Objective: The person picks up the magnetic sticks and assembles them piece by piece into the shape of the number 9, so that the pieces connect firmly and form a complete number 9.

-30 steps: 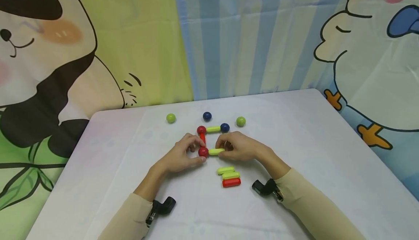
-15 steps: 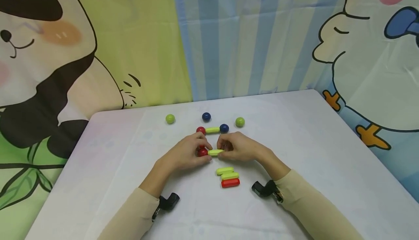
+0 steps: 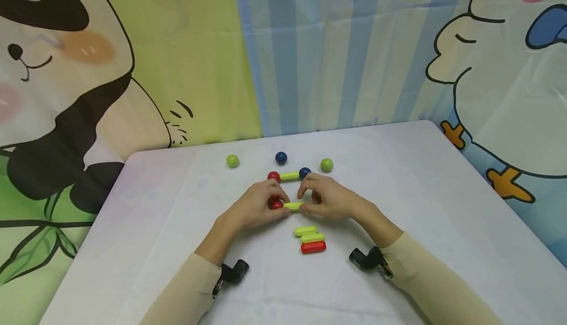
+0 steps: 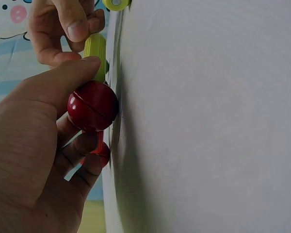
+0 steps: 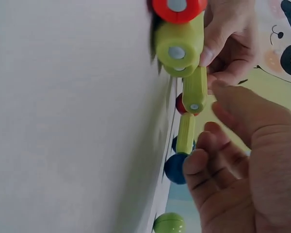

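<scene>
Fingers of my left hand (image 3: 257,207) pinch the near red ball (image 3: 276,205), thumb on top. My right hand (image 3: 325,199) pinches the green rod (image 3: 293,206) that touches that ball. Both sit mid-table (image 3: 425,207), just nearer me than the red ball, green rod and blue ball (image 3: 304,172) row. Three spare rods (image 3: 311,239) lie close by me.

Head high—wrists close, perhaps sideways.
</scene>
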A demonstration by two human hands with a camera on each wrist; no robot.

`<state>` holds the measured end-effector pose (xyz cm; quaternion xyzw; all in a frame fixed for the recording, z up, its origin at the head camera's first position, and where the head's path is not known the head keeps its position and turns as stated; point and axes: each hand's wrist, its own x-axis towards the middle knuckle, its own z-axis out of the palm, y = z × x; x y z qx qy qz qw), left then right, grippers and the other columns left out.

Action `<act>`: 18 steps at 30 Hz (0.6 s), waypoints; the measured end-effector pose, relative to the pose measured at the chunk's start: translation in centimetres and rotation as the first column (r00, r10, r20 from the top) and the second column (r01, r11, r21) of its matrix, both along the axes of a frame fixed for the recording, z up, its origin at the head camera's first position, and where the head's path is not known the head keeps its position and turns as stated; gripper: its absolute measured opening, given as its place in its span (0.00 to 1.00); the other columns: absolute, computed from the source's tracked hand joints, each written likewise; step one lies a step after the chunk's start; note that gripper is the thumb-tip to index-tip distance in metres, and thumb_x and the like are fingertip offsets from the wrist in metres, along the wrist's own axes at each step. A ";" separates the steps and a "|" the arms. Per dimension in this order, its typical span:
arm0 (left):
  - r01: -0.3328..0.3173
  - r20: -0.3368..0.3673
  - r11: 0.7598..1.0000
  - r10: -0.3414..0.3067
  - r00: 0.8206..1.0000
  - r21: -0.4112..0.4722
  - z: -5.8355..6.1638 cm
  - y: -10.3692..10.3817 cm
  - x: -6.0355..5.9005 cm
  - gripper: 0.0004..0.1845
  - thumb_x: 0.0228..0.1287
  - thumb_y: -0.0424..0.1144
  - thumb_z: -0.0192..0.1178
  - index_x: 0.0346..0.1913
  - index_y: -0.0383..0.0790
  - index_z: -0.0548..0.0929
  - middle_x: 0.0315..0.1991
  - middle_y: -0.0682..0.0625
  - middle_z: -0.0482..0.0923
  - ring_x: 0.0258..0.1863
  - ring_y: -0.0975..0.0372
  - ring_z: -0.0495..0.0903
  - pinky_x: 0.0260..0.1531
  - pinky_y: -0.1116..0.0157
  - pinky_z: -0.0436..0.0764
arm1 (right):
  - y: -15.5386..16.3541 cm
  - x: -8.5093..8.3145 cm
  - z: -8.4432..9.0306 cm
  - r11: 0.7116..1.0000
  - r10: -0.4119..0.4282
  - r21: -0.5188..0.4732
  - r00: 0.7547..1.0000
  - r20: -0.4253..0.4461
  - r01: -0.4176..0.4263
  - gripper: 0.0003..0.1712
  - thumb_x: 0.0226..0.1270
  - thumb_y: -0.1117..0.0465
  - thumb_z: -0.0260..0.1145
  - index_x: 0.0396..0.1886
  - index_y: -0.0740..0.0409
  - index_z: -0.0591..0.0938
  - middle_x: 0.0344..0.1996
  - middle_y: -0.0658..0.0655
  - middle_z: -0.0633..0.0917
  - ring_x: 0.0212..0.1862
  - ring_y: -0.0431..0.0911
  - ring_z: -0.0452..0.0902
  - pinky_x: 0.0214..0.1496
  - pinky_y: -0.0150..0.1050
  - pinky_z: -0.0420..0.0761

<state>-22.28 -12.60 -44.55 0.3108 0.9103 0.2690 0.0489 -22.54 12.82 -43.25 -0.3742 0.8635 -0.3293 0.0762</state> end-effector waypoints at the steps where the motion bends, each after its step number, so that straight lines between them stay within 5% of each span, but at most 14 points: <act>1: 0.003 0.002 1.000 -0.003 1.000 0.000 0.0 -0.1 0.0 0.10 0.62 0.51 0.73 0.42 0.55 0.89 0.42 0.60 0.77 0.42 0.66 0.75 0.43 0.65 0.77 | 0.0 0.2 0.1 1.000 0.002 -0.017 1.000 -0.008 -0.002 0.10 0.66 0.59 0.74 0.45 0.52 0.84 0.43 0.55 0.80 0.31 0.42 0.73 0.35 0.33 0.76; 6: 0.013 0.013 1.000 -0.013 1.000 0.001 0.1 -0.6 0.1 0.09 0.61 0.49 0.74 0.41 0.54 0.89 0.42 0.60 0.77 0.41 0.66 0.75 0.42 0.65 0.77 | 0.1 1.1 0.0 0.995 0.069 -0.069 0.997 -0.017 -0.070 0.08 0.68 0.58 0.73 0.44 0.52 0.84 0.38 0.51 0.82 0.30 0.40 0.73 0.33 0.31 0.75; 11: 0.004 0.021 1.000 -0.005 1.000 0.016 -0.3 -0.6 0.2 0.09 0.63 0.51 0.72 0.42 0.55 0.88 0.44 0.60 0.78 0.46 0.65 0.77 0.49 0.62 0.78 | 0.0 1.8 0.5 0.992 0.126 0.003 0.992 0.016 -0.126 0.04 0.69 0.59 0.72 0.40 0.48 0.84 0.31 0.41 0.79 0.31 0.37 0.73 0.34 0.31 0.75; 18: 0.004 0.004 0.999 -0.004 1.000 0.039 -0.3 -0.2 0.0 0.09 0.62 0.50 0.73 0.42 0.54 0.88 0.45 0.59 0.79 0.47 0.64 0.77 0.52 0.61 0.78 | -0.1 2.3 1.1 0.984 0.152 0.095 0.988 0.028 -0.154 0.04 0.70 0.60 0.71 0.43 0.50 0.86 0.33 0.39 0.81 0.35 0.36 0.75 0.39 0.33 0.80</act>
